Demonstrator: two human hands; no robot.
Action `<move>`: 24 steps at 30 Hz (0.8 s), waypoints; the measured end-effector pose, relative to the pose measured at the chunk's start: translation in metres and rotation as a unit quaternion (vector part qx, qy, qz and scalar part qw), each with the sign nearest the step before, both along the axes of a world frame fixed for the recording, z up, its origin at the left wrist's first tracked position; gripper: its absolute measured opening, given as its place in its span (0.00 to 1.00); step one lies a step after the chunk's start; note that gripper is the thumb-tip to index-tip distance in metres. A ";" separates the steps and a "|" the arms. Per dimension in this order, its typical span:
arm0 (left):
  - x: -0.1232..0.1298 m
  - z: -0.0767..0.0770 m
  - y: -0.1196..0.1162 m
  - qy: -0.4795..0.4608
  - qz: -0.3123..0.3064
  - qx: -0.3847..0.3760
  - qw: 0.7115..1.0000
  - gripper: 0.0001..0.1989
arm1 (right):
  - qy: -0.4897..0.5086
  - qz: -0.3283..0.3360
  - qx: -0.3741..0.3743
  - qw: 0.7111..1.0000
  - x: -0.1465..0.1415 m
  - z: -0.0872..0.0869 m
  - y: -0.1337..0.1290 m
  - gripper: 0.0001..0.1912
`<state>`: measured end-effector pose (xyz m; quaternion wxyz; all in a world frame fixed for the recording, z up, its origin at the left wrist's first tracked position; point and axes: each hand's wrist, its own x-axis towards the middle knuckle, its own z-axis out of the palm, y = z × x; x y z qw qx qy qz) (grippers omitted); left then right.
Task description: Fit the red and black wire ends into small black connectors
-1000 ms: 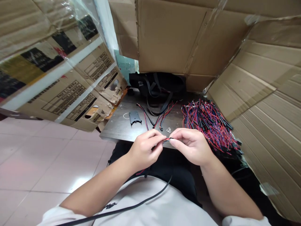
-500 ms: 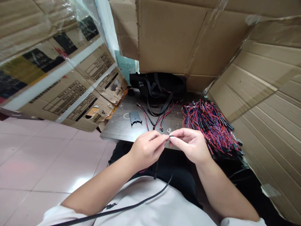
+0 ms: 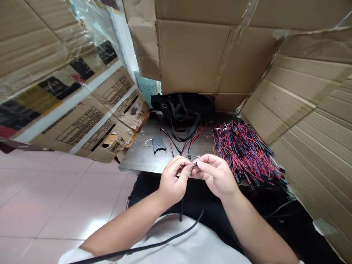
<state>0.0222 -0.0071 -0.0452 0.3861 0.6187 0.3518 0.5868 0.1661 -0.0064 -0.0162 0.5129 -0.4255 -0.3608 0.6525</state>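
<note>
Over the table's front edge, my left hand (image 3: pixel 176 179) is closed in a pinch on thin wires (image 3: pixel 193 165), a bit of red and a pale strand showing. My right hand (image 3: pixel 217 174) meets it fingertip to fingertip, thumb and forefinger pressed on a small black connector (image 3: pixel 196 164) at the end of those wires. Fingers cover most of both. Just behind the fingertips lie small white rings or loops (image 3: pixel 197 157). Loose red and black cables (image 3: pixel 189 146) with black plugs lie beyond my hands.
On the dark table (image 3: pixel 137 161) lies a grey plastic piece (image 3: pixel 158 144) with a pale loop. A large heap of red, blue and black cables (image 3: pixel 244 150) covers the right side. A black bag (image 3: pixel 192 106) sits behind. Cardboard walls (image 3: pixel 198 55) surround the table.
My left hand has turned so that its thumb shows, and the wires between the two hands are now visible. My right fingers have shifted slightly on the connector. The view has tilted a little.
</note>
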 end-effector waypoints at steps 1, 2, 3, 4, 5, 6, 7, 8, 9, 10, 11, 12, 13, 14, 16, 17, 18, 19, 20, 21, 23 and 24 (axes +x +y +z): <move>0.001 0.000 -0.001 -0.027 -0.010 -0.042 0.999 0.07 | 0.005 -0.013 0.001 1.000 -0.002 -0.001 0.000 0.12; 0.003 -0.001 -0.002 -0.053 -0.016 -0.078 0.995 0.08 | 0.008 -0.026 0.002 1.000 -0.004 -0.003 -0.001 0.12; 0.004 -0.002 -0.003 -0.079 -0.018 -0.106 0.991 0.08 | 0.012 -0.037 0.003 0.999 -0.006 -0.005 -0.001 0.13; 0.005 -0.003 -0.003 -0.105 -0.018 -0.128 0.986 0.08 | 0.015 -0.045 0.006 0.999 -0.008 -0.007 -0.001 0.15; 0.007 -0.004 -0.004 -0.132 -0.019 -0.142 0.981 0.09 | 0.017 -0.049 0.011 0.999 -0.009 -0.010 -0.002 0.15; 0.008 -0.005 -0.005 -0.155 -0.022 -0.151 0.976 0.09 | 0.017 -0.049 0.021 0.998 -0.011 -0.012 -0.002 0.15; 0.008 -0.006 -0.005 -0.169 -0.029 -0.156 0.973 0.09 | 0.011 -0.044 0.034 0.998 -0.012 -0.015 -0.003 0.14; 0.009 -0.007 -0.005 -0.175 -0.036 -0.159 0.971 0.10 | -0.005 -0.039 0.051 0.998 -0.012 -0.017 -0.003 0.12; 0.009 -0.007 -0.005 -0.170 -0.041 -0.161 0.971 0.10 | -0.034 -0.034 0.070 0.996 -0.012 -0.018 -0.003 0.10; 0.008 -0.006 -0.005 -0.157 -0.045 -0.165 0.973 0.11 | -0.075 -0.031 0.093 0.992 -0.011 -0.019 -0.003 0.09; 0.007 -0.005 -0.004 -0.140 -0.051 -0.169 0.974 0.11 | -0.124 -0.029 0.123 0.984 -0.009 -0.018 -0.002 0.07; 0.005 -0.004 -0.003 -0.125 -0.059 -0.174 0.975 0.11 | -0.177 -0.026 0.160 0.971 -0.006 -0.016 -0.002 0.06; 0.003 -0.002 -0.002 -0.117 -0.070 -0.179 0.974 0.11 | -0.228 -0.020 0.203 0.952 -0.002 -0.013 0.000 0.05; 0.001 0.000 -0.001 -0.112 -0.085 -0.184 0.973 0.12 | -0.275 -0.009 0.249 0.929 0.002 -0.009 0.001 0.05; -0.003 0.005 0.001 -0.108 -0.116 -0.201 0.967 0.12 | -0.345 0.024 0.342 0.874 0.011 0.001 0.006 0.05; -0.004 0.008 0.002 -0.109 -0.130 -0.212 0.962 0.12 | -0.370 0.047 0.381 0.846 0.015 0.007 0.008 0.05; -0.006 0.011 0.003 -0.108 -0.141 -0.227 0.958 0.13 | -0.388 0.069 0.414 0.820 0.019 0.012 0.010 0.06; -0.007 0.014 0.004 -0.107 -0.151 -0.241 0.953 0.13 | -0.400 0.090 0.443 0.797 0.022 0.017 0.012 0.07; -0.008 0.016 0.005 -0.107 -0.159 -0.255 0.948 0.13 | -0.408 0.110 0.466 0.778 0.024 0.021 0.014 0.08; -0.009 0.018 0.005 -0.106 -0.167 -0.267 0.943 0.13 | -0.414 0.128 0.482 0.761 0.026 0.024 0.015 0.08; -0.010 0.020 0.005 -0.108 -0.182 -0.283 0.936 0.12 | -0.424 0.155 0.502 0.738 0.028 0.029 0.017 0.09; -0.010 0.021 0.005 -0.113 -0.188 -0.286 0.933 0.12 | -0.428 0.161 0.509 0.730 0.028 0.030 0.017 0.09</move>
